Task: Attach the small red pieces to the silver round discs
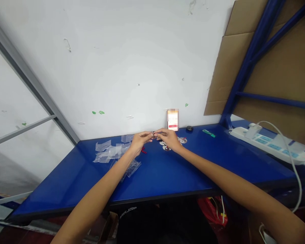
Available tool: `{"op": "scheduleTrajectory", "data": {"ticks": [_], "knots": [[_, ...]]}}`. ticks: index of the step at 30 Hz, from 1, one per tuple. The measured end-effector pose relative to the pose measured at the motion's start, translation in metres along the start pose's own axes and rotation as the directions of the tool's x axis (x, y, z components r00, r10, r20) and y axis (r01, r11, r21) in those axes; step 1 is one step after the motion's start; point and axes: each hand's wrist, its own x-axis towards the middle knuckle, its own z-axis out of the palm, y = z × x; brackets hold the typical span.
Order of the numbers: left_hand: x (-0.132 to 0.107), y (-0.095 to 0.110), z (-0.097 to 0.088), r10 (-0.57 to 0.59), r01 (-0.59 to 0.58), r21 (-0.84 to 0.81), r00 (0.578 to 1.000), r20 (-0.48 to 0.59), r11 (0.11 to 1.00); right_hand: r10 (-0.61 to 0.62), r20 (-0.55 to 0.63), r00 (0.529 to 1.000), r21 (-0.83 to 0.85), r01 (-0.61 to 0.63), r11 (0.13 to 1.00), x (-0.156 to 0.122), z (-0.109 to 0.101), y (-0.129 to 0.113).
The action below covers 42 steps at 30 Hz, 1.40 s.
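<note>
Step in hand, as far as I can judge: fine two-handed work on one small part (153, 135), held up btwn the fingertips over the far half of the surface (162, 178). L hand (139, 140) is narrow, thumb & fingers pinched on the part from the left; R hand (170, 138) is likewise narrow, pinching from the right. Part's too small & too covered to ID; looks darkish, maybe hard, can't confirm. Next move prob. calls for light fingertip control w/ both hands steady & close, b/c there's v. little to grip.

Materials: the surface is smooth blue, semi-gloss, w/ a dark near edge. Just beside & partly behind R hand: flat round discs (166, 148), shiny pale rims, darker centres, some red on them. By L hand, a few thin red pieces (143, 150), shape unclear. Left of that, clear plastic bags (114, 151), thin, creased, overlapping; nearer, another clear crinkly packet (133, 168), contents n/a at this res.

Far side: phone (173, 120) upright by the white wall (142, 51), screen partly blurred; to its right a small rounded black item (189, 128), then a slim green one (208, 133). Far right: white hard-plastic power strip (265, 142) w/ blue-green socket panels.
</note>
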Motion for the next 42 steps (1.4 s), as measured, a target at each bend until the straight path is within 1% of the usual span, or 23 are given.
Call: {"op": "scheduleTrajectory", "data": {"ticks": [2,3,4,6,8,9,12,14,16,20,22,26,29,31,33,35,37,39,42], "knots": [[-0.002,-0.001,0.003,-0.027,0.026,-0.056,1.0,0.0,0.998,0.021,-0.015,1.0,0.057,-0.02,0.998,0.002,0.002,0.002],[-0.003,-0.001,0.004,-0.036,0.036,-0.068,0.999,0.001,0.997,0.018,-0.018,1.0,0.051,-0.017,0.999,0.002,0.002,0.002],[-0.004,-0.001,0.005,-0.042,0.042,-0.071,0.999,0.001,0.997,0.002,-0.018,1.0,0.014,-0.001,1.0,0.003,0.001,0.001],[-0.004,0.0,0.005,-0.039,0.04,-0.04,0.999,0.014,0.998,-0.073,0.001,0.997,-0.149,0.072,0.986,0.005,-0.004,-0.003],[-0.002,0.003,0.004,-0.006,0.005,0.065,1.0,0.024,0.998,-0.147,0.05,0.988,-0.34,0.155,0.927,0.009,-0.014,-0.01],[0.0,0.004,0.003,0.021,-0.024,0.141,1.0,0.021,0.99,-0.157,0.081,0.984,-0.411,0.176,0.895,0.011,-0.021,-0.013],[0.004,0.006,-0.003,0.105,-0.095,0.357,0.994,-0.01,0.929,-0.105,0.148,0.983,-0.531,0.169,0.83,0.016,-0.04,-0.017],[0.005,0.006,-0.005,0.131,-0.11,0.44,0.991,-0.018,0.891,-0.076,0.181,0.981,-0.579,0.168,0.798,0.019,-0.05,-0.016],[0.004,0.005,-0.006,0.138,-0.117,0.502,0.99,-0.004,0.857,-0.069,0.192,0.979,-0.599,0.173,0.782,0.02,-0.056,-0.014],[0.001,0.003,-0.005,0.149,-0.145,0.599,0.988,0.043,0.787,-0.068,0.201,0.977,-0.59,0.176,0.788,0.021,-0.061,-0.015],[0.002,0.004,-0.006,0.168,-0.158,0.625,0.985,0.043,0.764,-0.062,0.209,0.976,-0.576,0.175,0.799,0.022,-0.064,-0.018],[0.007,0.008,-0.017,0.217,-0.168,0.646,0.976,0.004,0.744,-0.018,0.248,0.969,-0.533,0.152,0.832,0.024,-0.072,-0.025],[0.011,0.015,-0.027,0.25,-0.176,0.645,0.968,-0.024,0.744,0.033,0.27,0.962,-0.542,0.123,0.831,0.024,-0.079,-0.028],[0.012,0.021,-0.034,0.263,-0.18,0.658,0.964,-0.028,0.731,0.093,0.311,0.946,-0.567,0.105,0.817,0.024,-0.082,-0.028],[0.013,0.027,-0.04,0.28,-0.18,0.708,0.96,-0.026,0.682,0.162,0.352,0.922,-0.619,0.099,0.78,0.023,-0.085,-0.028],[0.013,0.031,-0.046,0.282,-0.171,0.786,0.959,-0.004,0.594,0.211,0.352,0.912,-0.705,0.109,0.701,0.021,-0.087,-0.028],[0.013,0.034,-0.051,0.245,-0.164,0.854,0.968,0.044,0.494,0.229,0.333,0.915,-0.778,0.129,0.615,0.019,-0.086,-0.029],[0.013,0.036,-0.057,0.181,-0.162,0.897,0.979,0.093,0.411,0.212,0.326,0.921,-0.808,0.155,0.569,0.017,-0.081,-0.03],[0.015,0.035,-0.066,0.08,-0.163,0.935,0.986,0.145,0.316,0.12,0.315,0.941,-0.804,0.197,0.561,0.013,-0.067,-0.028]]}}
